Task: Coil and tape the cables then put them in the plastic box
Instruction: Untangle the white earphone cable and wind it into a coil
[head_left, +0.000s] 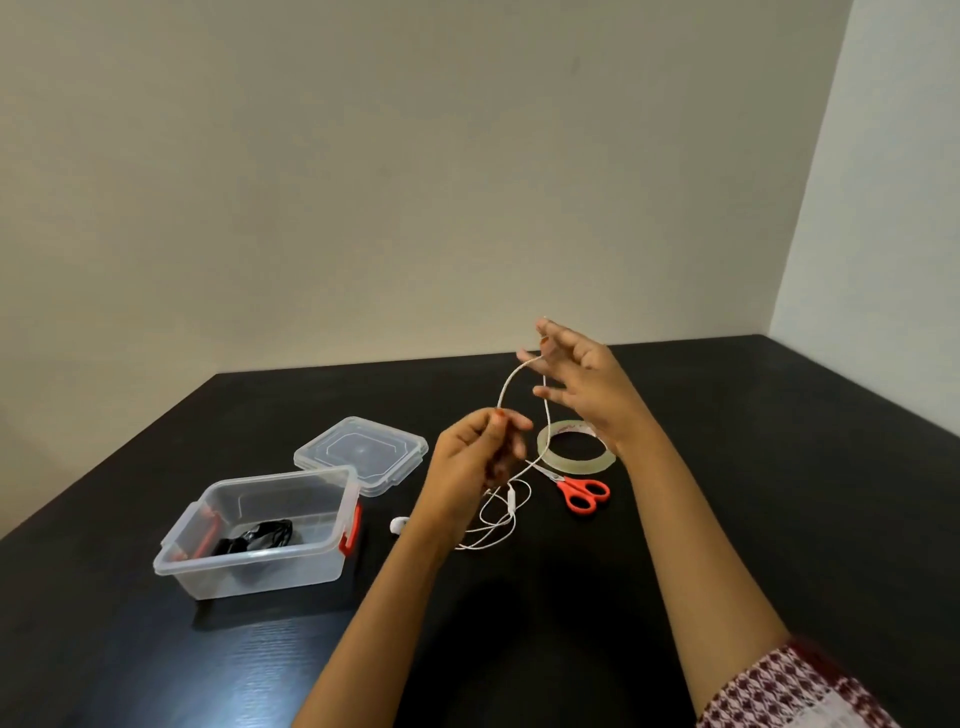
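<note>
Left hand (475, 457): pinches the white cable (505, 387).
Right hand (579, 376): up-right of that pinch, loop over spread fingertips; whether it grasps is unclear.
Slack: dangles below left pinch.

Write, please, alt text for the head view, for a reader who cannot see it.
Two hands hold a white earphone cable over a black table, the left hand pinching it below the raised right hand. At left, an open clear plastic box holds a black cable, its lid behind it; a tape roll and red scissors lie beyond.
</note>
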